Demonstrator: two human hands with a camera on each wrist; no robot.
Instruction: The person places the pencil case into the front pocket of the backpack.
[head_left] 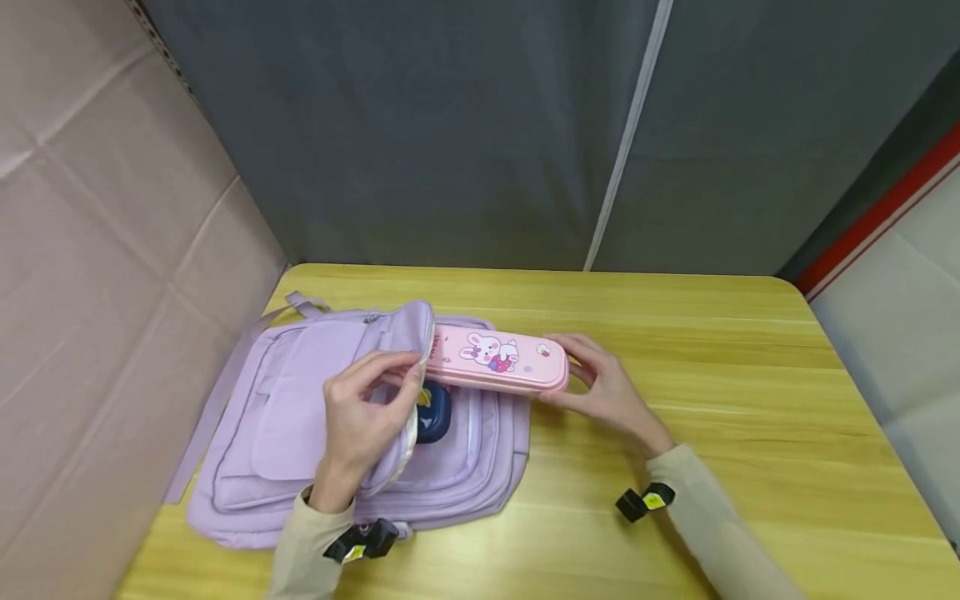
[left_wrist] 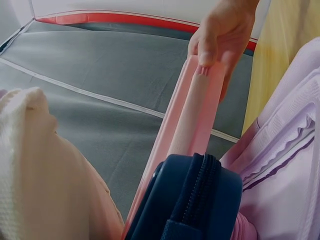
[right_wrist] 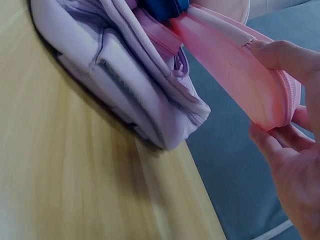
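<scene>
A lilac backpack (head_left: 300, 400) lies on the table with its main opening facing right. My left hand (head_left: 367, 421) pinches the edge of the opening and lifts it. A pink pencil case (head_left: 487, 358) with a rabbit and strawberry print is partly inside the bag; its left end is hidden by the lifted flap. My right hand (head_left: 603, 387) grips the outer end, thumb on one long side and fingers on the other, as the right wrist view confirms. Below the pencil case, a navy zippered case (left_wrist: 195, 195) sits in the opening.
Under the bag is a yellow wood-grain table (head_left: 735, 375). A strap (head_left: 217, 408) trails along the bag's left side. Behind the table hangs a dark grey curtain (head_left: 450, 133), with a pale cloth wall (head_left: 97, 292) to the left. Each wrist carries a small black camera.
</scene>
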